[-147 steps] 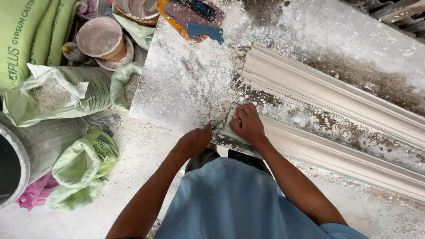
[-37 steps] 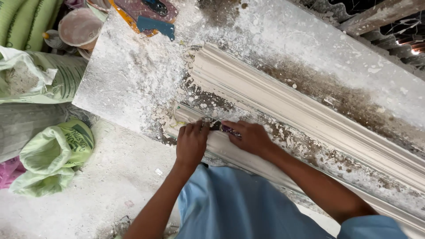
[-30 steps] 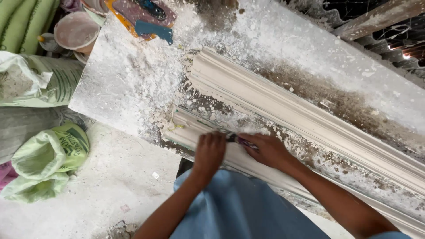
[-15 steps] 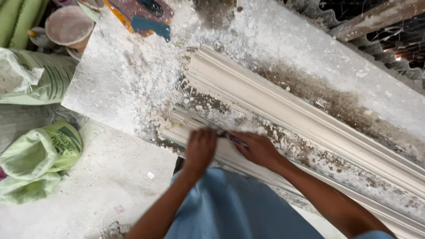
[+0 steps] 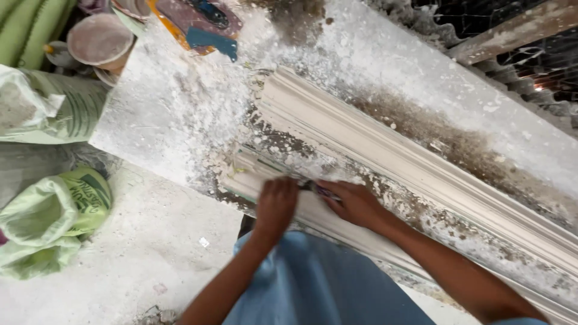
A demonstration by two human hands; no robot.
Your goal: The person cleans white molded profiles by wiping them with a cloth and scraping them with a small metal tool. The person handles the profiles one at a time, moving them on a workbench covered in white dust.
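Note:
Two long white plaster cornice mouldings lie side by side on a dusty white workbench (image 5: 162,108). The far moulding (image 5: 385,150) runs diagonally down to the right. The near moulding (image 5: 253,171) lies along the bench's front edge. My left hand (image 5: 276,203) presses down on the near moulding. My right hand (image 5: 355,201) grips a small dark scraping tool (image 5: 314,188) whose tip rests on the moulding between the two hands. The blade's shape is blurred. Plaster crumbs lie thick around both mouldings.
Green plaster sacks (image 5: 54,210) sit on the dusty floor at the left, another sack (image 5: 42,108) above them. A round tub (image 5: 99,39) stands at the top left. A painted board (image 5: 198,24) lies at the bench's far end. Wooden beams (image 5: 512,30) cross the top right.
My view has shifted so the bench sits more to the right. Both hands have slid along the near moulding, staying close together with the tool between them.

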